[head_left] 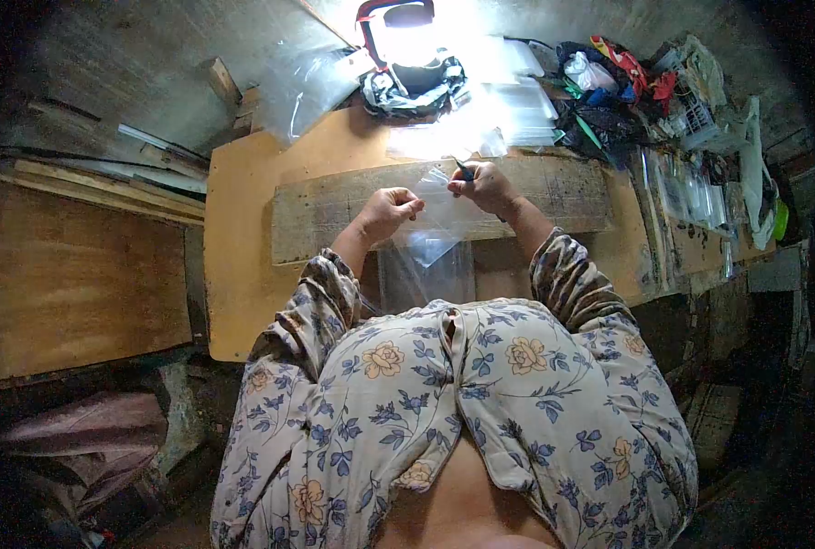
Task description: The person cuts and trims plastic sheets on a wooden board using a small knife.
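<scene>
A thin clear plastic sheet or bag [437,215] stretches between my two hands, its lower part hanging towards my body. My left hand [389,210] is closed, pinching the left side of the plastic. On the other side, my right hand [486,189] is closed around a small dark tool [465,170], and its fingertips touch the plastic edge. The tool's exact kind is hidden by the fingers. Both hands are over a worn wooden board [325,210]. Below them, closer to my shirt, more clear plastic [407,279] lies at the board's near edge.
The board rests on an orange-brown table [233,274]. A bright lamp [398,32] glares at the back beside a dark plastic bag [414,91]. Stacked clear sheets [522,114] are to its right, near piled bags [599,78]. Clear plastic pieces [686,197] lie far right.
</scene>
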A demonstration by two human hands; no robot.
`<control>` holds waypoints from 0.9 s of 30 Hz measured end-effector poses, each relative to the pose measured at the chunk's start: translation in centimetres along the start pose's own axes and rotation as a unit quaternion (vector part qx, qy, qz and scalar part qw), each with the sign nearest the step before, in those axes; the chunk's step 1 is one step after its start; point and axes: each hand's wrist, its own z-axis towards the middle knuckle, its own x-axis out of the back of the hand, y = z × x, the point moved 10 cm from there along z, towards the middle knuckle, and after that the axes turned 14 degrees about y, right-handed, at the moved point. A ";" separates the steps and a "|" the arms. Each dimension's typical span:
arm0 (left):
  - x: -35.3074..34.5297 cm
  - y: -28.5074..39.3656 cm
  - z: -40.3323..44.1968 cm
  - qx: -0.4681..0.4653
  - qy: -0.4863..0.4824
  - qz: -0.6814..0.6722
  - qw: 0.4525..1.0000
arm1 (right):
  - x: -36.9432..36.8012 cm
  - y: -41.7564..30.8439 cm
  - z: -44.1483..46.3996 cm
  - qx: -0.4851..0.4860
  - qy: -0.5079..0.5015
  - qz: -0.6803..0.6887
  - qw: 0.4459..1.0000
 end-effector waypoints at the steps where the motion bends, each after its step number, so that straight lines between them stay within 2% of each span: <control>1: 0.0 0.0 0.2 -0.013 0.001 -0.012 1.000 | 0.0 0.1 0.0 -0.008 -0.001 0.013 1.000; 3: 0.2 -0.5 0.5 -0.006 0.008 -0.001 1.000 | 0.0 -0.1 -0.2 -0.016 -0.002 0.026 1.000; 8: 0.6 -1.1 1.3 0.001 0.028 0.020 0.999 | -0.6 1.0 0.3 0.010 0.006 -0.062 0.998; 9: 1.0 -1.3 1.6 0.003 0.040 0.103 0.994 | -0.9 0.6 0.1 0.010 0.006 -0.062 0.998; 10: 1.4 -1.6 1.9 0.006 0.051 0.186 0.981 | -0.7 -0.4 0.1 0.058 0.055 -0.166 0.983; 11: 1.4 -1.5 2.2 0.006 0.051 0.186 0.981 | -0.6 -1.6 0.0 0.105 0.104 -0.269 0.952; 13: 2.3 -0.6 2.4 -0.024 0.077 0.390 0.917 | -2.1 -1.1 0.2 0.098 0.095 -0.278 0.951; 15: 2.7 -0.2 2.2 -0.020 0.092 0.420 0.902 | -3.3 -1.1 -0.1 0.124 0.095 -0.381 0.911; 17: 3.2 0.3 2.0 -0.014 0.106 0.450 0.887 | -4.1 -0.4 -0.2 0.133 0.068 -0.396 0.906; 19: 4.3 0.1 1.1 0.074 0.110 0.486 0.864 | -4.7 -2.0 -0.9 0.215 0.082 -0.398 0.888; 20: 4.2 0.0 0.9 0.075 0.109 0.486 0.864 | -4.3 -0.9 -0.9 0.169 0.061 -0.405 0.896; 23: 4.6 0.1 0.7 0.076 0.120 0.499 0.855 | -3.0 -0.9 -2.0 0.191 0.043 -0.344 0.918; 24: 4.9 0.3 0.5 0.075 0.134 0.506 0.849 | -2.7 0.3 -1.9 0.143 0.013 -0.343 0.928; 25: 5.0 0.4 0.3 0.073 0.148 0.513 0.842 | -2.3 -0.9 -1.9 0.143 0.011 -0.344 0.928; 26: 5.1 0.5 0.5 0.017 0.188 0.520 0.833 | -2.1 -0.8 -1.9 0.090 -0.034 -0.375 0.922; 27: 4.9 0.4 0.2 0.017 0.186 0.519 0.834 | -2.0 -0.2 -2.0 0.035 -0.078 -0.404 0.911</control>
